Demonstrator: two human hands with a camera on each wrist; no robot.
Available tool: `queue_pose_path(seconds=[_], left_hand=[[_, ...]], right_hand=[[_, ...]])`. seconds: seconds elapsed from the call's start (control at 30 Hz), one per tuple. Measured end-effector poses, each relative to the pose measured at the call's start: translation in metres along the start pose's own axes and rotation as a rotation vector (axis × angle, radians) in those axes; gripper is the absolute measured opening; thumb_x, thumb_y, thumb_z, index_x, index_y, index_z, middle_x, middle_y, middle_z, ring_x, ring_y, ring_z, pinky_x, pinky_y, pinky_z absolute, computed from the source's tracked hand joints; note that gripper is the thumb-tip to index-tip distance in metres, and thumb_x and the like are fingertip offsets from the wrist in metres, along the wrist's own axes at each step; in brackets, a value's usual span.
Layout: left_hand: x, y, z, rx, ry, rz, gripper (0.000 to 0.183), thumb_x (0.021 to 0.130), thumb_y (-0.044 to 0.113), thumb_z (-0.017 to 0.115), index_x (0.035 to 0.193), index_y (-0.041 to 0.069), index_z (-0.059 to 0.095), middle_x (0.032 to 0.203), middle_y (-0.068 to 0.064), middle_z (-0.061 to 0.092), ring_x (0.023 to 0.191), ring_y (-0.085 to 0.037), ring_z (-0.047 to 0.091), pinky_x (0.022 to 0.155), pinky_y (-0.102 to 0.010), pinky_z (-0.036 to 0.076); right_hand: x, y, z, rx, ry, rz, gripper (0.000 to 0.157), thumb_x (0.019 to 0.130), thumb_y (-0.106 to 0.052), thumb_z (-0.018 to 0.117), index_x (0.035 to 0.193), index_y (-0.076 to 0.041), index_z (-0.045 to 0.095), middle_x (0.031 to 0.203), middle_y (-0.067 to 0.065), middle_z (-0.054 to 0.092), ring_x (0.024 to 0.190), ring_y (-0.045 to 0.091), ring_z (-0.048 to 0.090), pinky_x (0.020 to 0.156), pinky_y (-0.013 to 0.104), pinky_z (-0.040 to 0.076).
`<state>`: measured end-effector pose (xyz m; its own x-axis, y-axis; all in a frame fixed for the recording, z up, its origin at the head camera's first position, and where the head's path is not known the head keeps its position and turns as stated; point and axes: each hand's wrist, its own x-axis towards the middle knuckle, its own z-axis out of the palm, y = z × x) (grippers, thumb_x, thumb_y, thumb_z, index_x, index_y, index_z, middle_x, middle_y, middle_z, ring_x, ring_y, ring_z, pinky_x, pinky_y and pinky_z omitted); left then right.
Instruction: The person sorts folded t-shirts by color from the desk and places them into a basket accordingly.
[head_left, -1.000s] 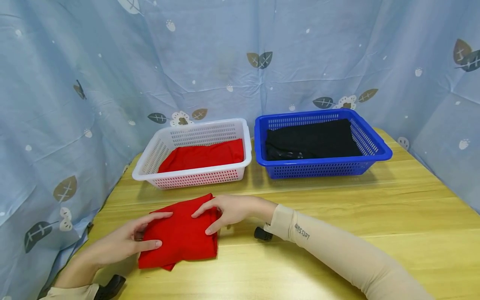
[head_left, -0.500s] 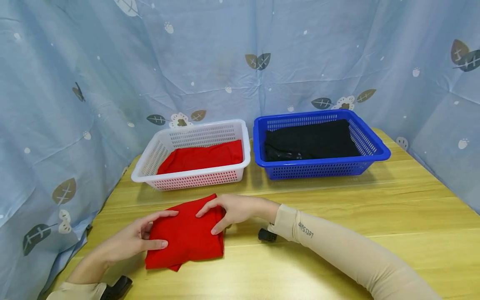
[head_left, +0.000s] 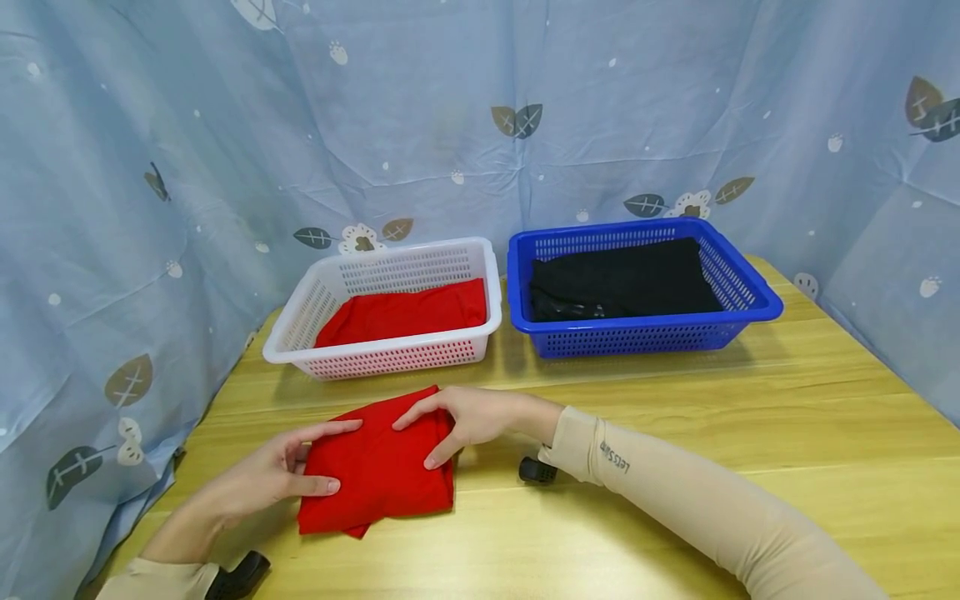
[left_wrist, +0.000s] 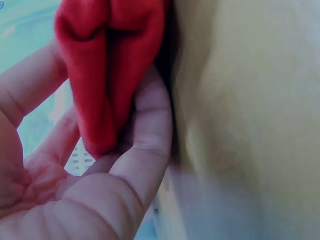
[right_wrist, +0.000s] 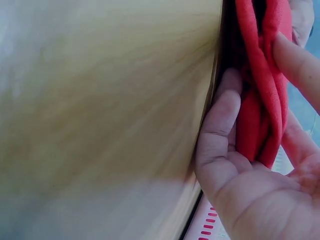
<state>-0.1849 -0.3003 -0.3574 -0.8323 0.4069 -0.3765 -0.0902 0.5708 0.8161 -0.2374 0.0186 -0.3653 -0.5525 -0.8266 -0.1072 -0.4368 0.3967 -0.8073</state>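
A folded red cloth (head_left: 382, 467) lies at the front left of the table in the head view, with a small corner poking out below its front edge. My left hand (head_left: 262, 475) grips its left edge, thumb and a finger on top. On the opposite edge, my right hand (head_left: 472, 425) holds the cloth the same way. The left wrist view shows fingers (left_wrist: 150, 120) tucked under the layered folds (left_wrist: 107, 65). Fingers (right_wrist: 220, 120) of the right hand also reach beneath the red layers (right_wrist: 265, 100) in the right wrist view.
Behind the cloth stands a white basket (head_left: 397, 353) with a folded red cloth (head_left: 420, 312) inside. To its right, a blue basket (head_left: 637, 340) holds a folded black cloth (head_left: 626, 279). A patterned blue curtain (head_left: 420, 125) surrounds the wooden table (head_left: 675, 467).
Both hands and the red cloth between them have shifted a little to the right, mostly in the first half second. The baskets stay in place.
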Motion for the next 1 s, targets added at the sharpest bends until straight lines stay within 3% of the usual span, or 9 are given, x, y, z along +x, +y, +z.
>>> queue_pose_path(seconds=[0.13, 0.3, 0.5, 0.77, 1.0], left_hand=[[0.002, 0.000, 0.004, -0.066, 0.002, 0.009, 0.073, 0.086, 0.018, 0.078, 0.151, 0.024, 0.045, 0.148, -0.020, 0.044, 0.123, -0.031, 0.050, 0.094, -0.038, 0.054], [0.004, 0.007, 0.006, -0.072, 0.053, 0.046, 0.072, 0.084, 0.018, 0.080, 0.149, 0.023, 0.049, 0.148, -0.018, 0.046, 0.123, -0.031, 0.051, 0.095, -0.035, 0.053], [-0.005, 0.017, 0.003, -0.058, 0.075, 0.130, 0.070, 0.086, 0.015, 0.078, 0.149, 0.020, 0.048, 0.147, -0.019, 0.046, 0.120, -0.030, 0.056, 0.093, -0.034, 0.056], [-0.022, 0.039, -0.012, -0.029, 0.138, 0.194, 0.070, 0.087, 0.014, 0.076, 0.150, 0.020, 0.046, 0.140, -0.015, 0.051, 0.111, -0.027, 0.063, 0.086, -0.037, 0.060], [-0.022, 0.064, -0.017, 0.051, 0.172, 0.304, 0.070, 0.088, 0.013, 0.076, 0.151, 0.020, 0.046, 0.132, -0.005, 0.058, 0.102, -0.026, 0.068, 0.080, -0.038, 0.061]], right_hand=[[-0.003, 0.002, 0.000, 0.012, 0.006, 0.008, 0.059, 0.083, -0.028, 0.083, 0.138, -0.032, 0.060, 0.134, -0.010, 0.058, 0.119, 0.005, 0.051, 0.101, 0.023, 0.045], [-0.009, 0.003, -0.006, 0.013, 0.040, 0.009, 0.058, 0.083, -0.029, 0.083, 0.136, -0.036, 0.061, 0.136, -0.012, 0.058, 0.121, 0.004, 0.051, 0.105, 0.025, 0.043], [-0.011, -0.005, -0.016, -0.015, 0.054, -0.046, 0.059, 0.083, -0.033, 0.083, 0.138, -0.036, 0.059, 0.136, -0.015, 0.058, 0.119, 0.002, 0.053, 0.105, 0.024, 0.043], [-0.010, -0.029, -0.034, -0.092, 0.078, -0.116, 0.058, 0.086, -0.033, 0.080, 0.140, -0.033, 0.058, 0.127, -0.014, 0.061, 0.107, 0.005, 0.056, 0.093, 0.022, 0.049], [-0.021, -0.040, -0.055, -0.104, 0.102, -0.095, 0.057, 0.087, -0.035, 0.078, 0.140, -0.038, 0.056, 0.137, -0.014, 0.053, 0.119, 0.006, 0.050, 0.097, 0.025, 0.048]])
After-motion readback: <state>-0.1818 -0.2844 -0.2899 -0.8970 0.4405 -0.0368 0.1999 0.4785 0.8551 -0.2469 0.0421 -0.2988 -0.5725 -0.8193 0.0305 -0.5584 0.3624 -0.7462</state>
